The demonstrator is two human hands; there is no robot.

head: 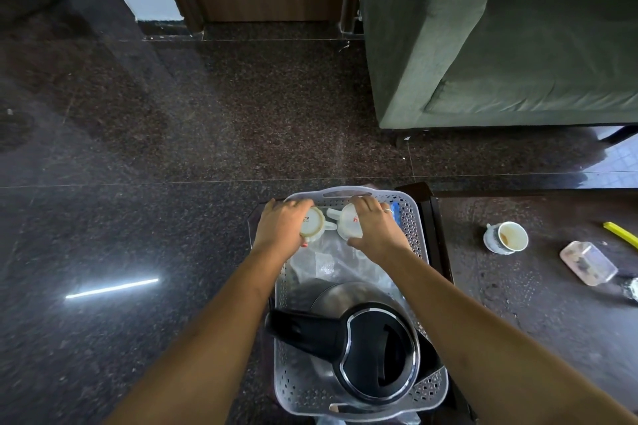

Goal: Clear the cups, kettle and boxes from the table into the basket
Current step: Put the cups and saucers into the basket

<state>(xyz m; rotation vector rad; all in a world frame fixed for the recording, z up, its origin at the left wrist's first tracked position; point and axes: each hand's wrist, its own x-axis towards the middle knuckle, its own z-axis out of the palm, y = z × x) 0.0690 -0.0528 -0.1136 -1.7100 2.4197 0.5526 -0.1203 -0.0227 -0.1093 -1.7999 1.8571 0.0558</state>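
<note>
Dark speckled stone floor fills the head view, with a green sofa (500, 45) beyond. Just left of the table (535, 304), the grey plastic basket (414, 217) already holds the steel kettle (373, 345) at its near end. Both arms reach to its far end. The left hand (281, 226) curls its fingers round 1 white cup (313, 221), and the right hand (376, 228) grips a 2nd white cup (348, 226), both low inside the basket. On the table, 1 stained patterned cup (506, 237) and 1 clear plastic box (588, 263) are left to clear. The task looks over half done.
</note>
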